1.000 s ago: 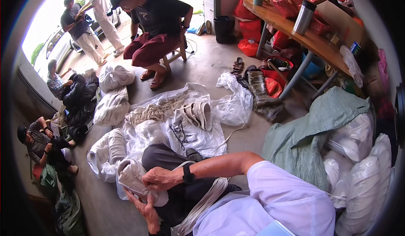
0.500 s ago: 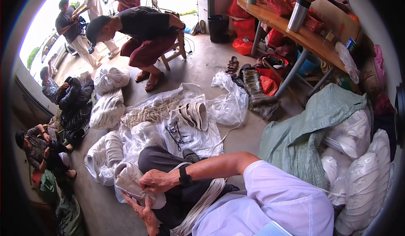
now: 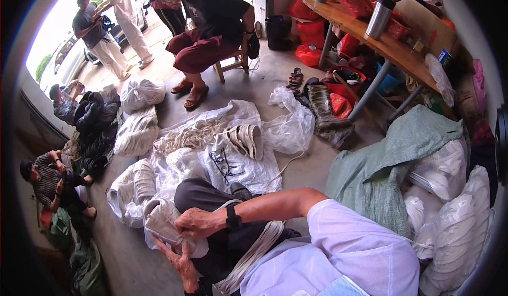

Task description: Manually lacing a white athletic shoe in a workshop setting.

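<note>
A white shoe [image 3: 160,217] rests over my bent leg, left of the middle. My left hand [image 3: 181,263] cups it from below, thumb up and fingers along its near side. From above, my right hand [image 3: 200,223], with a black band at the wrist, has its fingers bent and pinched against the shoe. Whether a lace lies between those fingertips is hidden. A bundle of white laces [image 3: 259,251] is draped across my dark trousers. Beyond my leg, a white sheet [image 3: 246,174] carries a heap of laces [image 3: 191,137] and several stacked cream shoe pieces [image 3: 244,141].
Bagged white shoes [image 3: 131,187] lie at the left, more bagged shoes [image 3: 457,232] under a green woven sack [image 3: 389,158] at the right. A seated person [image 3: 214,26] is across from me. A wooden table [image 3: 346,18] bears a steel flask [image 3: 379,18].
The person across has straightened up from a bent-over posture on the stool. The view has shifted slightly. My hands stay at the shoe, with only small finger movement.
</note>
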A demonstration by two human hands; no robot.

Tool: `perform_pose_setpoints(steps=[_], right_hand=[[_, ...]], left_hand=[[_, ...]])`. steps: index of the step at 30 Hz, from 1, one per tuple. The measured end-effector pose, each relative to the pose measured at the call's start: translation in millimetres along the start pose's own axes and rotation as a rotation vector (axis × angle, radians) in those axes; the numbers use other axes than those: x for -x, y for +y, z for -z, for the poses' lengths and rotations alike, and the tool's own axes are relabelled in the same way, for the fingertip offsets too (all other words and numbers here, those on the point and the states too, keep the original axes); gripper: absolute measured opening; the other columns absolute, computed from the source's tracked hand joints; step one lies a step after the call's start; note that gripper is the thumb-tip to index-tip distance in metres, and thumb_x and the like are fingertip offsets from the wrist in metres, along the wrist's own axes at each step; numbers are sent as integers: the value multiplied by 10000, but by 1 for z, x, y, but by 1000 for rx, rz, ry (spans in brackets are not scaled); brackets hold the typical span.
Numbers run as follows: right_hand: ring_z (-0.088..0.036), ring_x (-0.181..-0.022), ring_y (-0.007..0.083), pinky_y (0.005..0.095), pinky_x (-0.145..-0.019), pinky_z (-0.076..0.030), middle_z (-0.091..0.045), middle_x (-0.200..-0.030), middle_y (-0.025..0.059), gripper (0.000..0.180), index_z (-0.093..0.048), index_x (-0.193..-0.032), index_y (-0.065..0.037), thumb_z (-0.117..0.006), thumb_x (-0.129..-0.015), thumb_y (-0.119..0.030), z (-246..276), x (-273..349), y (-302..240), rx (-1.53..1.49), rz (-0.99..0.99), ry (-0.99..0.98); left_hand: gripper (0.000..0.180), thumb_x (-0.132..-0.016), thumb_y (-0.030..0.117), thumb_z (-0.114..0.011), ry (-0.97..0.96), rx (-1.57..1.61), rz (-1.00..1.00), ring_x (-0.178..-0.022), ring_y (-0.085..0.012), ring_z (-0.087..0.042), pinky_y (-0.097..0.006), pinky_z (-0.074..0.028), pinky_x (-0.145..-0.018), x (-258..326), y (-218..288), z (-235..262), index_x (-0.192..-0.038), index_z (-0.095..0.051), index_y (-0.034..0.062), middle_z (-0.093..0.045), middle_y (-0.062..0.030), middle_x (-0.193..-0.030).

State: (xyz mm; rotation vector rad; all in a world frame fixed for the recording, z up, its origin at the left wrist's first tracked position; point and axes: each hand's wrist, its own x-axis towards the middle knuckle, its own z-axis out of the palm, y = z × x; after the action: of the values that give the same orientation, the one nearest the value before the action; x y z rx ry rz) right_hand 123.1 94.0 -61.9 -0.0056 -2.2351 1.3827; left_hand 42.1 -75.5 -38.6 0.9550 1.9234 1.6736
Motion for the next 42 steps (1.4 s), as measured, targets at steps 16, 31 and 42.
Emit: perform_pose_setpoints(steps=[16, 31, 42], right_hand=[[-657, -771, 394, 446, -678, -520, -641, -790, 188, 125, -608, -900, -16, -665, -833, -104, 11, -7, -6, 193, 1, -141], [-672, -734, 424, 461, -673, -536, -637, -724, 261, 144, -634, -808, 56, -627, -765, -81, 20, -34, -31, 413, -75, -374], [-608, -722, 476, 519, -633, -482, -578, -705, 281, 201, -538, -702, 57, -612, -744, -125, 13, -46, -54, 625, -100, -439]], left_hand=[[986, -803, 96, -728, 19, -223, -50, -1510, -322, -165, -411, -137, -1230, -5, -8, 6, -1585, -133, 19, -186, -198, -1618], [997, -792, 133, -747, 49, -226, -121, -1499, -361, -171, -435, -132, -1232, 2, -11, 7, -1581, -149, 20, -186, -218, -1598], [1016, -796, 236, -747, 63, -244, -140, -1487, -403, -171, -461, -136, -1225, 0, -19, 6, -1571, -140, -15, -177, -258, -1585]])
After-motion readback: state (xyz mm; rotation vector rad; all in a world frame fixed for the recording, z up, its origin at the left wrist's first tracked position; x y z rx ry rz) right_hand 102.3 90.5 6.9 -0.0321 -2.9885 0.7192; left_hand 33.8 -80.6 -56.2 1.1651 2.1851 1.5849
